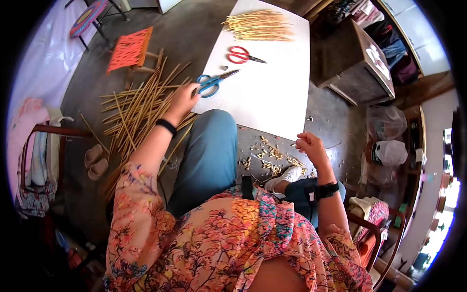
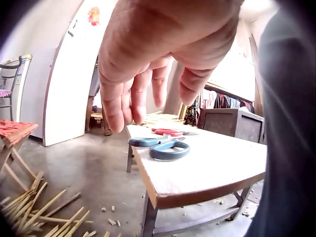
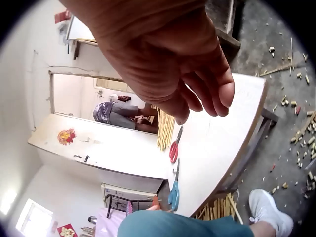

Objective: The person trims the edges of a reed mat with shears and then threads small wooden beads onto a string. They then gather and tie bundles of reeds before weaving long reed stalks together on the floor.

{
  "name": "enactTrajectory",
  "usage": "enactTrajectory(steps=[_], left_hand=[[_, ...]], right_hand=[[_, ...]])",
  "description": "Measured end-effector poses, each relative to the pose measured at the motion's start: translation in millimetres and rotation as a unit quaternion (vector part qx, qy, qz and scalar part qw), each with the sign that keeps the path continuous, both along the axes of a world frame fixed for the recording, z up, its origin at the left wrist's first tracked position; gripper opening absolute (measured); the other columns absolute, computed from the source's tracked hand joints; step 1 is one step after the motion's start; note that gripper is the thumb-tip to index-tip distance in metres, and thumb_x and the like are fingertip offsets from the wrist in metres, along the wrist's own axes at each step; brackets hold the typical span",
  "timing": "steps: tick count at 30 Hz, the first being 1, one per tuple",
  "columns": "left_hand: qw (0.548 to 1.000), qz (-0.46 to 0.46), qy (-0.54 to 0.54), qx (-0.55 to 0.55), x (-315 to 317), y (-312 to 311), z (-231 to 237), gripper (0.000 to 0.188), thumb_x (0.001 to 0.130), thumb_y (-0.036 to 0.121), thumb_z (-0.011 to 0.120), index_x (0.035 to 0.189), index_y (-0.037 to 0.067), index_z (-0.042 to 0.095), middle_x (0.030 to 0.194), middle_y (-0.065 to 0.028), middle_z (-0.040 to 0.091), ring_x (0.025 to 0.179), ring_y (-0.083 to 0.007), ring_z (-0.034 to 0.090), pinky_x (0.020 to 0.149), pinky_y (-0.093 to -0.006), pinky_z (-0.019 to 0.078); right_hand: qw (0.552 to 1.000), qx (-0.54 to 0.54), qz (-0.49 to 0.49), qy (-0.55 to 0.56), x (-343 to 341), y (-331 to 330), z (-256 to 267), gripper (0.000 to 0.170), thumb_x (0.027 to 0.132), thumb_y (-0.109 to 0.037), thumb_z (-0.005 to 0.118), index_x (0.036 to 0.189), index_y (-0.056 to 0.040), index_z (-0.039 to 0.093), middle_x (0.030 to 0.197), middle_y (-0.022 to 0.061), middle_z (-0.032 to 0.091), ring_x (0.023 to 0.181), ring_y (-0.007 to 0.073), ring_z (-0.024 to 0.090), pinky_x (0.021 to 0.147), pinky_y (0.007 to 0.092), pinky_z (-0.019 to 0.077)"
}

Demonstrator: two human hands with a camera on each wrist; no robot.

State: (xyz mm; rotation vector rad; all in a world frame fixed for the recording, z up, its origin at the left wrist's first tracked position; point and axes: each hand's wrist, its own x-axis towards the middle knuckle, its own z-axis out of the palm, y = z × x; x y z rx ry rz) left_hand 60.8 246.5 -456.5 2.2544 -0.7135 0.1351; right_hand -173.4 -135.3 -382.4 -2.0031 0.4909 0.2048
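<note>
Blue-handled scissors (image 1: pixel 218 81), with rounded loops and tapering dark blades, lie at the left edge of the smooth white table (image 1: pixel 272 92). The left hand (image 1: pixel 185 100) hangs just beside their loops, fingers loosely bent, slightly parted, gripping nothing. Near the blades lie red-handled scissors (image 1: pixel 248 57); beyond them spreads a layer of slim, straw-coloured stalks (image 1: pixel 260 25). The right hand (image 1: pixel 312 147) hovers by the near corner, fingers softly curled, close together, holding nothing. Stubby cut pieces (image 1: pixel 272 152) litter the grey floor; an orange woven-strap stool (image 1: pixel 129 51) stands farther left.
</note>
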Motion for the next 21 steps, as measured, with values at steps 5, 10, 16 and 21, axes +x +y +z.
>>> enactTrajectory(steps=[5,10,16,21], left_hand=[[0.988,0.002,0.008,0.154,16.4,-33.9,3.2,0.049,0.069,0.019,0.066,0.114,0.006,0.051,0.108,-0.0149,0.053,0.106,-0.03,0.047,0.091,-0.0383,0.0388],[0.97,0.006,-0.015,0.244,26.8,-47.6,-11.3,0.08,0.062,0.031,0.074,0.13,0.009,0.038,0.132,-0.0235,0.034,0.121,-0.0381,0.033,0.101,-0.0431,0.0288],[0.971,-0.008,0.029,0.237,26.6,-47.9,-12.1,0.089,0.056,0.033,0.078,0.131,0.009,0.036,0.125,-0.0202,0.039,0.117,-0.0379,0.035,0.1,-0.0431,0.0278],[0.971,-0.009,0.051,0.233,17.0,-47.8,-7.0,0.09,0.055,0.034,0.078,0.13,0.01,0.036,0.122,-0.0205,0.04,0.116,-0.0398,0.035,0.1,-0.0448,0.0262]], right_hand=[[0.996,0.087,0.008,0.024,-4.7,28.6,-20.3,0.025,0.083,-0.014,0.06,0.1,0.004,0.057,0.081,0.0067,0.062,0.071,0.01,0.059,0.06,0.023,0.0479],[0.992,0.114,-0.005,0.053,-11.8,39.6,-36.0,0.024,0.084,-0.014,0.06,0.1,0.0032,0.058,0.079,0.0061,0.062,0.07,0.0104,0.059,0.061,0.0227,0.0481],[0.987,0.137,-0.027,0.081,-20.0,38.7,-43.8,0.024,0.084,-0.016,0.06,0.098,0.0036,0.059,0.079,0.0065,0.062,0.071,0.0111,0.06,0.061,0.0233,0.049],[0.99,0.11,-0.006,0.086,-11.6,38.1,-49.9,0.024,0.084,-0.016,0.058,0.099,0.003,0.058,0.079,0.0052,0.062,0.069,0.0096,0.058,0.061,0.0222,0.0472]])
